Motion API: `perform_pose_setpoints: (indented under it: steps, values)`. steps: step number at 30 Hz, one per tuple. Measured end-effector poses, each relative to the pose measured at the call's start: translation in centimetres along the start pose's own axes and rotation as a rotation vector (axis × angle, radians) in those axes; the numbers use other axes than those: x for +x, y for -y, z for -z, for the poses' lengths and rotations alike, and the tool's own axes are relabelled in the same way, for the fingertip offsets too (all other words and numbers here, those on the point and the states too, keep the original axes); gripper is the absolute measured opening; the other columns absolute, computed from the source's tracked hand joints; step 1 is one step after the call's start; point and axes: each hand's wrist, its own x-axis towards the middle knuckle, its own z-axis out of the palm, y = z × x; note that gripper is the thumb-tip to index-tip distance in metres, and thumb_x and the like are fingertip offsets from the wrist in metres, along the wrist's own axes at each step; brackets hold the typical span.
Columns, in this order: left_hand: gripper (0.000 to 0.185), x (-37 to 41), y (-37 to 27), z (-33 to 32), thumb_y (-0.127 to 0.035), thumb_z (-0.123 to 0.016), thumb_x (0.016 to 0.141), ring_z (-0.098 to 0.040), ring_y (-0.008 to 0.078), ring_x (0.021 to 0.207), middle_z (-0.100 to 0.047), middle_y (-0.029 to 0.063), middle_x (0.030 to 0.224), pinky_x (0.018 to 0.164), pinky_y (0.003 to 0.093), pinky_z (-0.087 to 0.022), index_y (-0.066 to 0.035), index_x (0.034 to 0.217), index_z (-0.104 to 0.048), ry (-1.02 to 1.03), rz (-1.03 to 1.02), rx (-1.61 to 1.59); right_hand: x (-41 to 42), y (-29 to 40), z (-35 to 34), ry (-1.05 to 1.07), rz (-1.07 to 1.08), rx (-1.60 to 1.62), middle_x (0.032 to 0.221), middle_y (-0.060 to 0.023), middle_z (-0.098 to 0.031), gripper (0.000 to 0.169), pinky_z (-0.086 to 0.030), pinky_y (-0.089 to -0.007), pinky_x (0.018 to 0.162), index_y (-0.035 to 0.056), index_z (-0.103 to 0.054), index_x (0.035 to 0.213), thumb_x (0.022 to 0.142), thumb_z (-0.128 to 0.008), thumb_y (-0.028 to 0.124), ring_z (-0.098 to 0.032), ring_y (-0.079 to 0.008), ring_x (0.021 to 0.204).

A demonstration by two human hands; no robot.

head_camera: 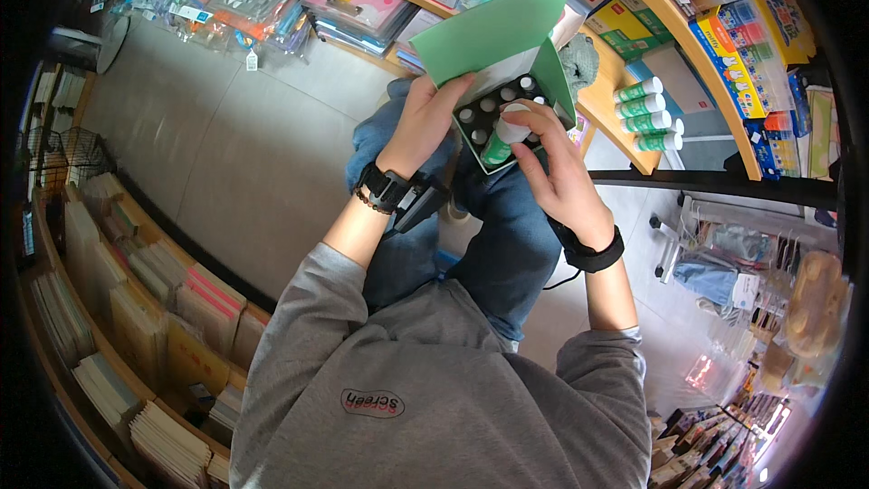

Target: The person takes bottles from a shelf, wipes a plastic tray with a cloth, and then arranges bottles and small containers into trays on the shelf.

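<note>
An open green cardboard box [495, 34] rests over the lap, its lid raised away from me. My left hand [422, 121] grips the box's left side, with the thumb over the rim. Between the thumb and fingers of my right hand [563, 173] is a glue stick [500, 144] with a green label and white cap, tilted over the box's opening. Beneath it, a black insert [487, 105] shows several pale round tops or openings; I cannot tell which. A group of similar green-and-white glue sticks [641, 106] stands on the wooden shelf to the right.
Wooden shelves [669, 20] with boxed stationery curve around the front and right. A grey plush item [579, 61] sits beside the box. Bagged goods [231, 0] hang at front left. A low bookcase [146, 299] lines the left, and a wheeled rack [733, 244] stands right.
</note>
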Motion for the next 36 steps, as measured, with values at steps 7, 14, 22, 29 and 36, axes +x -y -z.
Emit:
perform_pose_setpoints:
  steps: [7,14,22,29,36]
  values:
    - [0.021,0.3,1.8,-0.3,-0.018,-0.051,0.092,-0.043,0.0008,0.068,-0.053,-0.0064,0.077,0.058,0.0186,-0.035,0.0,0.095,-0.061,-0.112,0.097,-0.087,-0.2,-0.5,-2.1,-0.066,-0.062,0.113,0.115,-0.0167,-0.05,0.024,-0.04,-0.0344,0.09,0.0045,-0.053,0.109,0.086,-0.054,0.004,-0.051,-0.0325,0.107]
    - [0.026,0.5,2.3,-0.5,-0.016,-0.051,0.09,-0.049,0.0093,0.087,-0.056,0.0024,0.094,0.075,0.0254,-0.039,0.004,0.105,-0.057,-0.115,0.087,-0.002,-1.4,-2.6,-4.4,-0.281,-0.205,0.508,0.11,-0.0123,-0.055,0.02,-0.04,-0.0298,0.089,0.0031,-0.053,0.108,0.088,-0.052,0.004,-0.053,-0.0203,0.103]
    - [0.025,0.0,2.1,-1.4,-0.015,-0.052,0.092,-0.049,0.0055,0.084,-0.06,0.0001,0.09,0.074,0.0209,-0.041,0.004,0.107,-0.059,-0.237,-0.116,0.144,-1.8,-2.4,-5.3,-0.556,-0.419,0.678,0.13,-0.0151,-0.037,0.059,-0.034,-0.0342,0.097,0.0018,-0.028,0.131,0.083,-0.061,0.01,-0.04,-0.0221,0.117]
    - [0.026,-0.6,2.4,-1.0,-0.013,-0.052,0.092,-0.049,0.0073,0.092,-0.059,0.0022,0.101,0.079,0.0219,-0.04,0.004,0.11,-0.058,-0.23,-0.153,0.194,-2.6,-4.1,-6.2,-0.337,-0.637,1.035,0.142,-0.0135,-0.023,0.09,-0.028,-0.0333,0.102,0.0113,0.011,0.144,0.088,-0.053,0.04,-0.032,-0.0242,0.126]
    - [0.028,-0.5,2.2,-0.2,-0.009,-0.051,0.091,-0.05,0.0119,0.099,-0.058,0.0087,0.107,0.087,0.0246,-0.038,0.006,0.114,-0.055,-0.179,-0.129,0.41,-2.3,-4.5,-6.6,-0.289,-0.536,1.23,0.133,-0.0108,-0.036,0.091,-0.036,-0.0377,0.098,0.0126,0.012,0.144,0.087,-0.055,0.037,-0.043,-0.0228,0.116]
